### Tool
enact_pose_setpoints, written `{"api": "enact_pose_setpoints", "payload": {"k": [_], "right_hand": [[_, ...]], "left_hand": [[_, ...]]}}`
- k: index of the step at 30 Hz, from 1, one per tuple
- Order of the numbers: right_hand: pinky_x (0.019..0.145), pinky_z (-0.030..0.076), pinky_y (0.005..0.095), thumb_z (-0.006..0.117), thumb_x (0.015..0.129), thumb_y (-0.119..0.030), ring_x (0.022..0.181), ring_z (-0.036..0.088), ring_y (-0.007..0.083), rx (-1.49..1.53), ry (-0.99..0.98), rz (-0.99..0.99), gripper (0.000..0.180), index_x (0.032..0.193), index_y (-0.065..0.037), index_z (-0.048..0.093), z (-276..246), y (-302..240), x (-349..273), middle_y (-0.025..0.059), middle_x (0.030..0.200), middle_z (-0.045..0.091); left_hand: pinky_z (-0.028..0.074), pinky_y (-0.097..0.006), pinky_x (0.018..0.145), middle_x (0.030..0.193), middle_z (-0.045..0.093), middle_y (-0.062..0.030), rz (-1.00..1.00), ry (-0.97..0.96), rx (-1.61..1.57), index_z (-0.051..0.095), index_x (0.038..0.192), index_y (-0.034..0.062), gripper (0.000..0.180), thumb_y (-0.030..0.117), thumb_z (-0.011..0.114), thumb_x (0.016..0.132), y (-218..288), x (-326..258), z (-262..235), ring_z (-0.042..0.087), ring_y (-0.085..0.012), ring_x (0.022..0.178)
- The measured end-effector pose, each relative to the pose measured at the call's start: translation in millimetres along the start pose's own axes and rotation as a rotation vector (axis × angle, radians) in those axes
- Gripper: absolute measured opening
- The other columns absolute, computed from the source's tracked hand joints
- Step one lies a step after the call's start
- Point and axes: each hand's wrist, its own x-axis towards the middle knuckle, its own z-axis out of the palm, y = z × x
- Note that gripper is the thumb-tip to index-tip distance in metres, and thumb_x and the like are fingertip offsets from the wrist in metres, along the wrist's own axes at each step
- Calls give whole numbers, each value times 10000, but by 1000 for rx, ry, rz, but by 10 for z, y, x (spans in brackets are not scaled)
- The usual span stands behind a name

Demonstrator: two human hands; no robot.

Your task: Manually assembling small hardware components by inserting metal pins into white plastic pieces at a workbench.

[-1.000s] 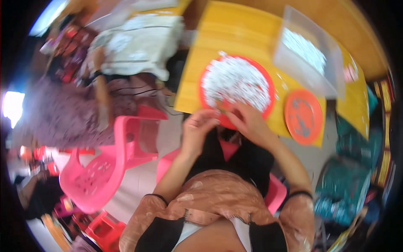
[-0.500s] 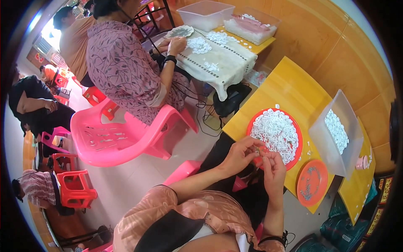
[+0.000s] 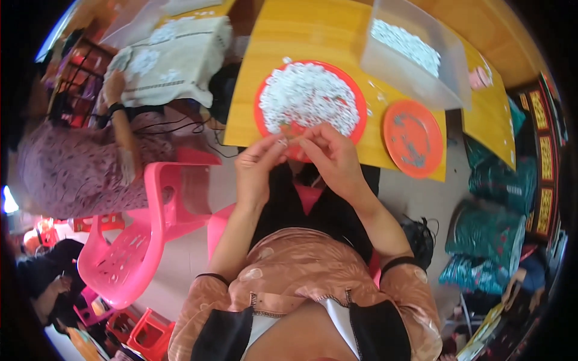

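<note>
Both hands have slid leftward and up in view since half a second ago, as the whole scene has swung round with the head; the left hand [image 3: 254,171] and right hand [image 3: 334,159] now meet at the red plate's [image 3: 360,105] 6 o'clock edge, though whether either touches the rim I cannot tell; each has thumb and fingertips pinched together, tips nearly meeting, and whether a small piece sits between them cannot be made out; white pieces [image 3: 307,87] heap the plate, right in front of the fingers, thinning toward 5 o'clock, where red shows through; one loose white piece [image 3: 287,60] lies just outside the rim at 11 o'clock; plate and piece rest on the yellow counter [image 3: 301,24]; from the plate, an orange dish [image 3: 394,123] with grey bits [image 3: 414,153] in it is near at 4 o'clock, a clear box [image 3: 415,84] with more white pieces inside stands at 2 o'clock, and a cloth-covered table [image 3: 189,66] is well apart at 10 o'clock, a co-worker's hand [image 3: 113,87] at its edge; a pink chair [image 3: 155,240] stands at 8 o'clock.
</note>
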Motion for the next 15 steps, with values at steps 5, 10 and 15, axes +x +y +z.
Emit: {"api": "enact_pose_setpoints", "payload": {"k": [5, 10, 15], "right_hand": [[637, 481, 207, 601, 827, -13, 725, 589, 68, -2, 80, -34, 54, 857, 31, 602, -129, 92, -8, 53, 793, 632], [724, 497, 218, 641, 803, -3, 805, 609, 93, -32, 10, -77, 112, 913, 14, 660, -100, -38, -37, 55, 899, 655], [702, 497, 219, 648, 802, -17, 781, 610, 92, -88, 37, -99, 130, 930, 2, 655, -77, -34, -43, 53, 872, 654]], "left_hand": [[499, -204, 700, 930, 655, -70, 4, -64, 27, 614, 1086, -17, 240, 8, 587, 849, 25, -38, 96, 627, -112, 778], [491, -203, 690, 924, 646, -71, 19, -111, 57, 602, 1091, -22, 247, 5, 590, 846, 83, -124, 136, 619, -110, 769], [478, -196, 670, 885, 641, -65, 82, -129, 94, 584, 1082, -23, 247, -6, 600, 837, 114, -123, 137, 613, -103, 748]]}}
